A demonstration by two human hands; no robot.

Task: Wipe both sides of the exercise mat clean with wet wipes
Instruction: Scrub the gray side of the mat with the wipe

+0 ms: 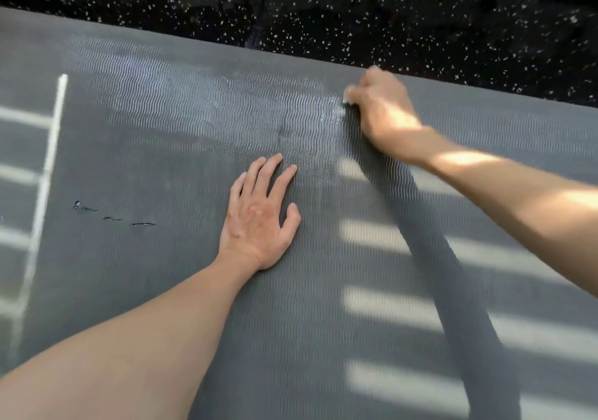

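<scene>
A grey exercise mat with a wavy ribbed surface fills most of the view. My left hand lies flat on it near the middle, fingers straight and spread. My right hand is near the mat's far edge, fingers curled around a white wet wipe that presses on the mat. Only a small corner of the wipe shows past the fingers. A shiny wet band stretches leftward from the wipe along the far part of the mat.
Black speckled rubber floor lies beyond the mat's far edge. Small tears mark the mat at the left. Bright sunlight stripes fall across the right and left parts of the mat.
</scene>
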